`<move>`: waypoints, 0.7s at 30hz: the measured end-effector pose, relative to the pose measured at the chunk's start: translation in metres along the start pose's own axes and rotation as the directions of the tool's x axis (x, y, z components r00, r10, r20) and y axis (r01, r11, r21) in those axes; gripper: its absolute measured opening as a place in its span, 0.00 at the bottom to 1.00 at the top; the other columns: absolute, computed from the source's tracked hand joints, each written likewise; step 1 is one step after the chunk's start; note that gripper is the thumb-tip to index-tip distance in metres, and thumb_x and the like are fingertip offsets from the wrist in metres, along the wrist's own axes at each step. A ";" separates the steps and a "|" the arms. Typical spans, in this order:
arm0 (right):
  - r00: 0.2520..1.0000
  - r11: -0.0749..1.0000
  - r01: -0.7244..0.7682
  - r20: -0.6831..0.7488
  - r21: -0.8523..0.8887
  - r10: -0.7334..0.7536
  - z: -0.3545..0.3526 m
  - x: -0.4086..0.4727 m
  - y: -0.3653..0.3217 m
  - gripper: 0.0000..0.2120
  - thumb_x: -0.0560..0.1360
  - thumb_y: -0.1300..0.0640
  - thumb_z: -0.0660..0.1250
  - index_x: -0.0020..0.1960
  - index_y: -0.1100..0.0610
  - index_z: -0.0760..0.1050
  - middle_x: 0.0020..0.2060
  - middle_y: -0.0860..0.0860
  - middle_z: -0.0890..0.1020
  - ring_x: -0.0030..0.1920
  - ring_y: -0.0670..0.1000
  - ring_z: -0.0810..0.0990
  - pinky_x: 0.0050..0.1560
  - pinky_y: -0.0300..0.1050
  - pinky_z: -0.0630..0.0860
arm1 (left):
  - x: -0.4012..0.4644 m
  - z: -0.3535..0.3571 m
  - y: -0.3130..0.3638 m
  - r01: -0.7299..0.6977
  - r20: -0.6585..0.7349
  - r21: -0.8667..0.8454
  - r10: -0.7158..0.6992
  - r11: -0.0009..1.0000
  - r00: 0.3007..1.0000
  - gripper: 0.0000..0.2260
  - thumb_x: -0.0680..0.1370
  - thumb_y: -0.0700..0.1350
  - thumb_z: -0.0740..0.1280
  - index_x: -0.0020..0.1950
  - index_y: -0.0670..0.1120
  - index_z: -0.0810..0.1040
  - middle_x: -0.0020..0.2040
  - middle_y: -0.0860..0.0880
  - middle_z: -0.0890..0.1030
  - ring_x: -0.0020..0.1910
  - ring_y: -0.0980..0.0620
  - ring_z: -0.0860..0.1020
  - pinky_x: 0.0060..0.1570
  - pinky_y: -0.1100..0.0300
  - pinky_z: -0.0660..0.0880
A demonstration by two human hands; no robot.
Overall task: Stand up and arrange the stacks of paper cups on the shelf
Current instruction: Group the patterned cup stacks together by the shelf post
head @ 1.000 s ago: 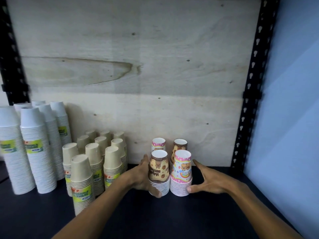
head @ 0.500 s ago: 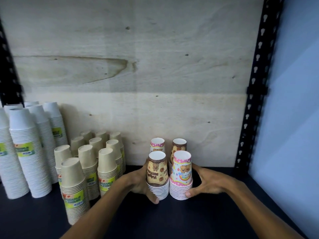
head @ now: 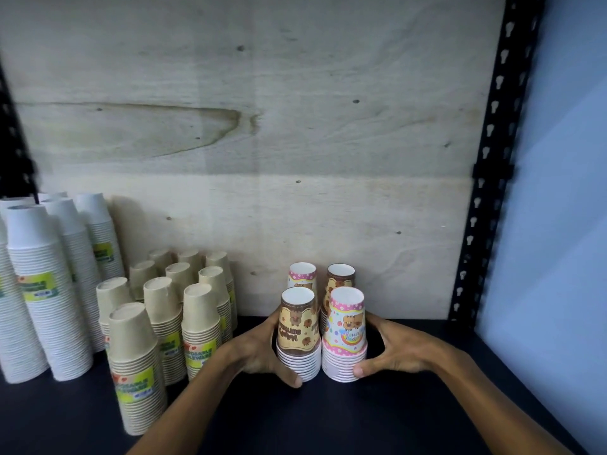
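- Dark shelf board [head: 328, 421] carries everything; your forearms reach in from the near edge.
- Your left hand [head: 259, 353] curls round the brown-printed birthday cup stack [head: 298, 333], thumb at its base.
- Your right hand [head: 394, 351] grasps the pink-printed birthday cup stack [head: 345, 336], which touches the brown one.
- Just behind stand two more printed stacks [head: 323, 279], upright.
- Kraft-brown cup stacks [head: 170, 320] cluster to the left, white cup stacks [head: 42, 284] beyond them.
- Plywood back panel [head: 262, 126] closes the rear.

Printed paper cups [head: 346, 326] stand on a matt dark shelf [head: 328, 421] before pale grainy plywood [head: 262, 126].
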State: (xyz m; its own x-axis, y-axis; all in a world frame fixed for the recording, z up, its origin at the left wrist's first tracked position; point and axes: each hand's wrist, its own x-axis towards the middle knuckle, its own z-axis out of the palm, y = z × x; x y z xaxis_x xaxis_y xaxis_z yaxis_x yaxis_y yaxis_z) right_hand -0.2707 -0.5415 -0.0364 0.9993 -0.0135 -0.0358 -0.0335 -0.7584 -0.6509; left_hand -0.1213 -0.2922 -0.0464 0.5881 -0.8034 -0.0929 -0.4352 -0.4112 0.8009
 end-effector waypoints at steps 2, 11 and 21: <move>1.000 1.000 -0.011 0.007 -0.008 0.011 -0.001 0.001 -0.002 0.54 0.61 0.36 0.81 0.77 0.37 0.53 0.71 0.31 0.68 0.72 0.36 0.65 0.76 0.46 0.61 | 0.000 -0.001 0.000 0.015 -0.006 0.001 -0.015 1.000 1.000 0.55 0.57 0.43 0.85 0.76 0.56 0.57 0.64 0.61 0.76 0.66 0.57 0.72 0.65 0.61 0.68; 0.998 0.998 -0.036 0.041 -0.055 0.038 -0.002 0.002 -0.006 0.55 0.62 0.34 0.78 0.79 0.38 0.49 0.75 0.34 0.64 0.74 0.38 0.62 0.77 0.45 0.60 | 0.001 0.002 0.000 0.024 -0.022 0.095 -0.022 0.995 1.000 0.54 0.57 0.49 0.84 0.76 0.58 0.55 0.67 0.59 0.75 0.67 0.57 0.71 0.69 0.59 0.66; 0.996 0.995 -0.060 0.062 -0.076 0.064 -0.004 0.004 -0.007 0.53 0.65 0.36 0.78 0.79 0.40 0.49 0.74 0.34 0.64 0.74 0.38 0.63 0.75 0.41 0.60 | 0.001 0.006 0.002 0.040 -0.036 0.187 -0.034 0.982 0.999 0.54 0.60 0.51 0.82 0.77 0.56 0.53 0.70 0.57 0.72 0.70 0.53 0.69 0.71 0.57 0.65</move>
State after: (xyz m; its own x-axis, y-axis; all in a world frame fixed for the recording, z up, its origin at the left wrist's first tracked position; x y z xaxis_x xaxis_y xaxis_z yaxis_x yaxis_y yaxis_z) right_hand -0.2665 -0.5388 -0.0296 0.9920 -0.0222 -0.1242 -0.0917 -0.8034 -0.5883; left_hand -0.1258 -0.2963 -0.0482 0.6267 -0.7730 -0.0982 -0.5312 -0.5160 0.6720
